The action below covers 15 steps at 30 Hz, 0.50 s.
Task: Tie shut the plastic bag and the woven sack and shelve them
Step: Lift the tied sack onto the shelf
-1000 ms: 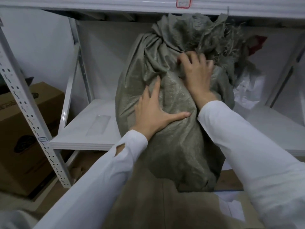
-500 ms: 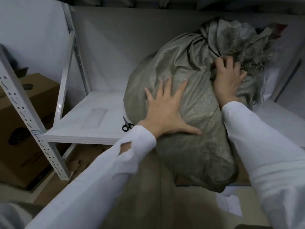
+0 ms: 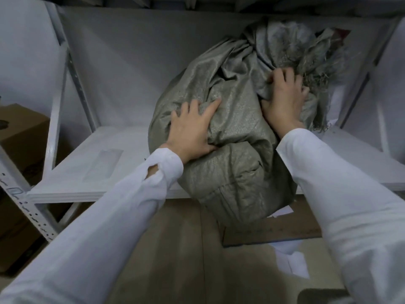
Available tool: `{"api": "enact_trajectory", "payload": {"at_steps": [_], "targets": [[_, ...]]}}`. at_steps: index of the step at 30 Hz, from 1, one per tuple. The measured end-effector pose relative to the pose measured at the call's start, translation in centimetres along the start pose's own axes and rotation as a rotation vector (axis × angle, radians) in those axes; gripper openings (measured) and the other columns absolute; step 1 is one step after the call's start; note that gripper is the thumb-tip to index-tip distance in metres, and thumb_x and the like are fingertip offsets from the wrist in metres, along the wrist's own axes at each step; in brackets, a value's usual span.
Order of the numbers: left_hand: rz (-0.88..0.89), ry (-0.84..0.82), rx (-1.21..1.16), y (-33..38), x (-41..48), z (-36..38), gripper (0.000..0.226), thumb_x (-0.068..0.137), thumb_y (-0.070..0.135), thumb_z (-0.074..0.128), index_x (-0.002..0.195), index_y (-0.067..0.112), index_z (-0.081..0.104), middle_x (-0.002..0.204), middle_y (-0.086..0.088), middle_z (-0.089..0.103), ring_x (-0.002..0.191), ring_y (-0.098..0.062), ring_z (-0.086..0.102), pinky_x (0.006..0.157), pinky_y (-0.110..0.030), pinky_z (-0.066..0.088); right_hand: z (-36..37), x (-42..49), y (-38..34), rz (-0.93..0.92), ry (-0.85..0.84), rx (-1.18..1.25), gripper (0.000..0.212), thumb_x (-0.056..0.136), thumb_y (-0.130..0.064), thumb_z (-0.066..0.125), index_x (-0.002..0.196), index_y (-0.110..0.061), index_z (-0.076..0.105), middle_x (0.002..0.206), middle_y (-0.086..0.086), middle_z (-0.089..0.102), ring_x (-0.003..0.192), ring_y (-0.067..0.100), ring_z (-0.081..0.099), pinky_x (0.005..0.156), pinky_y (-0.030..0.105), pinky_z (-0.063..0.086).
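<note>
Left hand point(image 3: 192, 128) lies flat with fingers spread, pressing on the near left flank of the woven sack point(image 3: 236, 167). This grey-green sack lies on the white shelf point(image 3: 105, 170), its near end hanging over the front edge. Farther in and to the right, the right hand point(image 3: 285, 99) has its fingers curled into loose fabric, gripping it just below the tied neck point(image 3: 252, 44). Beyond the knot, the frayed sack top point(image 3: 317, 53) rests against the far right corner.
</note>
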<state>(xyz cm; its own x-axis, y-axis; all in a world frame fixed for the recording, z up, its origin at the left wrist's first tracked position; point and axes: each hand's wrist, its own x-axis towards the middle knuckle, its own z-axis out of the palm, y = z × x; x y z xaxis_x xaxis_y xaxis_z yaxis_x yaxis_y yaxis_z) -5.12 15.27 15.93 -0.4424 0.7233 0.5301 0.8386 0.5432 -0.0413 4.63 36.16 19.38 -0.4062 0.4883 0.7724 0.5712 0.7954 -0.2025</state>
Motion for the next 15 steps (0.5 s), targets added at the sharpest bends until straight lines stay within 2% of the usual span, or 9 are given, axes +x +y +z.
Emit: {"api": "enact_trajectory", "payload": {"at_steps": [5,8,11,13,15], "targets": [[0.017,0.084,0.063,-0.2,0.6,0.9,0.107,0.064,0.063,0.073,0.148,0.034,0.014,0.134,-0.016,0.036,0.123,-0.035,0.037,0.096,-0.053,0.036,-0.2,0.3,-0.1,0.021,0.017,0.037,0.05,0.073,-0.02,0.072,0.117,-0.014,0.048,0.129,0.01,0.047,0.117,0.035,0.044,0.094,0.05,0.036],[-0.002,0.123,0.087,-0.4,1.3,1.2,0.103,0.065,0.062,0.071,0.148,0.033,0.018,0.133,-0.018,0.036,0.122,-0.035,0.036,0.096,-0.053,0.035,-0.7,0.6,-0.2,0.039,0.008,0.096,0.053,0.071,-0.026,0.075,0.115,-0.013,0.048,0.127,0.01,0.048,0.117,0.034,0.045,0.095,0.049,0.038],[-0.023,0.146,0.077,-0.5,2.1,1.8,0.098,0.068,0.06,0.07,0.148,0.031,0.021,0.134,-0.02,0.035,0.123,-0.036,0.035,0.096,-0.052,0.034,-1.6,0.8,-0.4,0.042,-0.034,0.152,0.059,0.074,-0.044,0.069,0.119,-0.015,0.047,0.127,0.01,0.048,0.119,0.033,0.045,0.097,0.047,0.039],[-0.038,0.164,0.082,-0.7,2.3,2.2,0.096,0.068,0.06,0.069,0.147,0.031,0.024,0.134,-0.02,0.036,0.122,-0.037,0.036,0.095,-0.051,0.033,-2.4,1.0,-0.2,0.059,-0.113,0.175,0.078,0.07,-0.065,0.064,0.126,-0.015,0.042,0.132,0.013,0.045,0.123,0.034,0.043,0.101,0.049,0.039],[-0.047,0.179,0.096,-0.9,2.5,2.6,0.095,0.068,0.06,0.07,0.146,0.03,0.025,0.134,-0.021,0.037,0.121,-0.037,0.038,0.094,-0.05,0.034,-3.6,1.3,0.0,0.106,-0.196,0.239,0.103,0.058,-0.084,0.059,0.133,-0.017,0.037,0.137,0.014,0.043,0.127,0.035,0.041,0.106,0.05,0.036]]}}
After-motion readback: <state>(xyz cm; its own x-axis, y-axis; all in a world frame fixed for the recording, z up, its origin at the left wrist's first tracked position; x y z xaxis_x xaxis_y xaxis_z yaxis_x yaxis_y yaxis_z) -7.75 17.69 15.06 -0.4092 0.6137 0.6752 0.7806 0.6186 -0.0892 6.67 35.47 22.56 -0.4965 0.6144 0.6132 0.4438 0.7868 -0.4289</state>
